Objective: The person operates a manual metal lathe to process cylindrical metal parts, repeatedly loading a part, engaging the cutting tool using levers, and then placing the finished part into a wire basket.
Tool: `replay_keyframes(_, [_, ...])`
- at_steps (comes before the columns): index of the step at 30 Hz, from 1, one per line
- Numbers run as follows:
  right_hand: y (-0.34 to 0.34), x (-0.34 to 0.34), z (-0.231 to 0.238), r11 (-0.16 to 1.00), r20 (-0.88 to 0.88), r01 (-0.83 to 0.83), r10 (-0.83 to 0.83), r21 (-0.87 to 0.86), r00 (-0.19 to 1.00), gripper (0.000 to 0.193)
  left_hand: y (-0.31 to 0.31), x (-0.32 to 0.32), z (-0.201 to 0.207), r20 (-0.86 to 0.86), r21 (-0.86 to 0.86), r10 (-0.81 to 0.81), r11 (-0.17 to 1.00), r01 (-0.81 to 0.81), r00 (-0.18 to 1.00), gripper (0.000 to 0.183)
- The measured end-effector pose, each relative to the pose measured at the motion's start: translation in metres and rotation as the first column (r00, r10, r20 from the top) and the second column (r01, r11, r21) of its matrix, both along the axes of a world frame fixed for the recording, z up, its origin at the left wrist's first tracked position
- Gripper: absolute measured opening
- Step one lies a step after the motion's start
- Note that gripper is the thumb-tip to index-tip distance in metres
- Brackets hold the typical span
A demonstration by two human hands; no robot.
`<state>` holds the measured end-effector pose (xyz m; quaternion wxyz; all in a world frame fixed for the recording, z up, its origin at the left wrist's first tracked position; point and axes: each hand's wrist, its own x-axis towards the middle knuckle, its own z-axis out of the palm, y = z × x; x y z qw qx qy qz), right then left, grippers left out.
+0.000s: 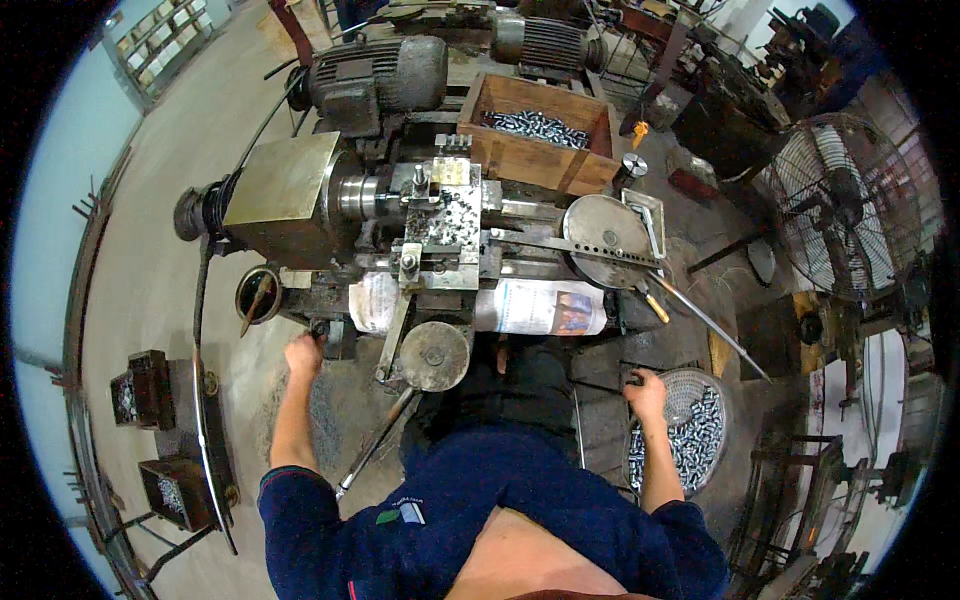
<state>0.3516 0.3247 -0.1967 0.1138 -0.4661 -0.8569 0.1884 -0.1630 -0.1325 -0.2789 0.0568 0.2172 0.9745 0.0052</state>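
My left hand (303, 355) is closed at the front left of a small lathe, its fingers against a dark knob (320, 327). My right hand (646, 396) is closed above the edge of a basket (690, 382) of small shiny metal pieces (685, 452). Something small and dark shows at its fingertips, too small to name. Between my hands stands the lathe, with its chuck (357, 196), a chip-covered tool slide (445, 225) and a round disc (435, 356) on a lever near my lap. A long drilled bar (575, 246) reaches right over a larger disc (606, 225).
Behind the lathe, a wooden box (545, 163) holds many metal pieces, beside an electric motor (375, 78). A pot with a brush (258, 295) sits at the left. Farther right stands a caged fan (848, 205). Small bins (175, 492) of parts stand at lower left.
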Motion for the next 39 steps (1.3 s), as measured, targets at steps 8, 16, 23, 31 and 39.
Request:
replay_keyframes(8, [0.026,-0.047,0.056,0.977,-0.033,-0.213,0.213,0.008,0.976,0.037,-0.021,-0.006,-0.029,0.158,-0.079,-0.035,0.996,0.048,0.987,0.045])
replay_keyframes(16, [-0.027,-0.271,0.203,0.678,-0.272,-0.678,0.735,0.283,0.621,0.036,-0.049,-0.009,0.018,0.241,0.114,0.030,0.992,-0.059,0.970,0.045])
replay_keyframes(23, [-0.118,-0.444,0.200,0.284,0.319,-0.858,0.841,0.427,0.437,0.025,-0.140,0.005,0.229,-0.247,0.428,0.334,0.880,-0.207,0.910,0.034])
replay_keyframes(31, [-0.126,-0.482,0.181,0.286,0.417,-0.924,0.830,0.254,0.371,0.024,-0.155,0.107,0.174,-0.159,0.322,0.669,0.730,-0.603,0.726,0.056])
replay_keyframes(39, [-0.114,-0.453,0.211,0.378,0.285,-0.824,0.807,0.422,0.517,0.023,-0.122,0.127,0.195,0.076,0.407,0.503,0.772,-0.487,0.861,0.033])
